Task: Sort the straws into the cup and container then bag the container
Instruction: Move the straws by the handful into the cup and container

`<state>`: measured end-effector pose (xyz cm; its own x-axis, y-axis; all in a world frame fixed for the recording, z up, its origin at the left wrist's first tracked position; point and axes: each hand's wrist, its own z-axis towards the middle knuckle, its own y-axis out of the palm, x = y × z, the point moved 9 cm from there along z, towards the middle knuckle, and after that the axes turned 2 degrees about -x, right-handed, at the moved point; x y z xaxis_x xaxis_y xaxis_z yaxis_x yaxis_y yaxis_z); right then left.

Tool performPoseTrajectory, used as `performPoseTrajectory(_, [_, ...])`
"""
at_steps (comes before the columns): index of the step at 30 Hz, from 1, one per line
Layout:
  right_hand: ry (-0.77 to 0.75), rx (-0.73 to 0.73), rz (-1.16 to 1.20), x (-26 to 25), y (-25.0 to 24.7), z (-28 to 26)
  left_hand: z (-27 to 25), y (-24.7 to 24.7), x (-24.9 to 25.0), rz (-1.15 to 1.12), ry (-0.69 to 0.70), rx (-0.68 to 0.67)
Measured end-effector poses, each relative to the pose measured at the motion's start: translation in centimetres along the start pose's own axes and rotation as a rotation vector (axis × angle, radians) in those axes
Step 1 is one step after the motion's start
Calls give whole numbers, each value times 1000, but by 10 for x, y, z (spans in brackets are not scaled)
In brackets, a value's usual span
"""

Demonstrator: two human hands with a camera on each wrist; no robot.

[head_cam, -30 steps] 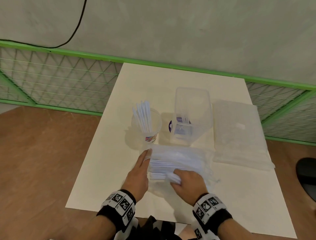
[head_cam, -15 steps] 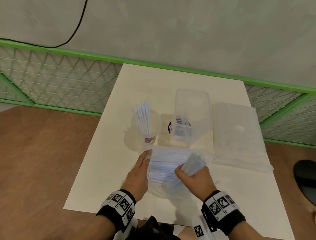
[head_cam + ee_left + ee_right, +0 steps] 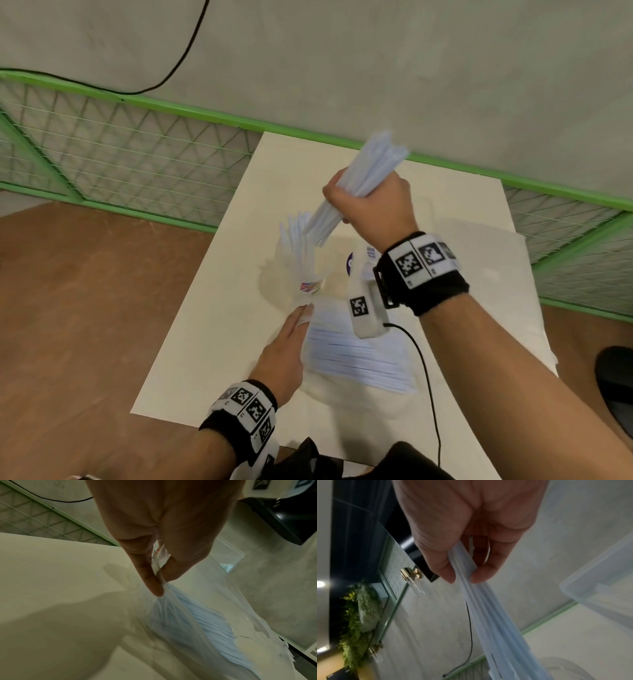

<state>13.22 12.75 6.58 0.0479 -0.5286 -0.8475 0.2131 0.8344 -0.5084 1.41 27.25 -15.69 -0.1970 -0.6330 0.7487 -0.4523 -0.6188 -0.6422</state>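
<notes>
My right hand [image 3: 359, 202] grips a bundle of white wrapped straws [image 3: 366, 178] in the air, its lower ends pointing down at the clear cup [image 3: 301, 270], which holds several straws. The right wrist view shows my right hand [image 3: 464, 577] round the bundle [image 3: 489, 615], with the cup's rim [image 3: 565, 669] below. My left hand [image 3: 301, 318] lies at the left edge of the open plastic bag of straws [image 3: 359, 359]. In the left wrist view, thumb and finger of my left hand [image 3: 159, 580] pinch that bag's edge [image 3: 171, 601]. My right arm largely hides the clear container [image 3: 599, 588].
A flat clear plastic bag [image 3: 496, 274] lies on the right side of the cream table [image 3: 212, 325]. A green mesh fence [image 3: 137, 164] runs behind the table against the wall. A dark shoe [image 3: 616, 377] shows at the right on the brown floor.
My right hand pulled a bundle of straws out of the bag and raised it up and forward over the cup. The left hand stayed at the bag's edge.
</notes>
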Motion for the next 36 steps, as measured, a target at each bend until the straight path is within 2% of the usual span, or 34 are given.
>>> performPoseTrajectory(4, [31, -36, -25, 19, 16, 7, 0, -1, -1, -3, -19, -3])
performPoseTrajectory(10, [-91, 137, 34, -3, -34, -13, -1, 0, 2, -33, -23, -16])
performPoseTrajectory(14, [-235, 17, 39, -14, -33, -66, 0, 1, 2, -42, -40, -36])
performPoseTrajectory(17, [-225, -167, -105, 23, 4, -117, -1, 4, 1, -29, -45, -51])
performPoseTrajectory(21, [-57, -454, -440, 120, 67, -177, -1, 8, 1, -22, -26, -58])
performPoseTrajectory(23, [-23, -520, -610, 161, 87, -197, -2, 10, 0, -15, -32, -62])
performPoseTrajectory(28, [26, -518, -836, 209, 105, -213, -8, 10, 0, -21, -44, -69])
performPoseTrajectory(36, [20, -473, -966, 215, 111, -214, -13, 10, -5, -17, -78, -70])
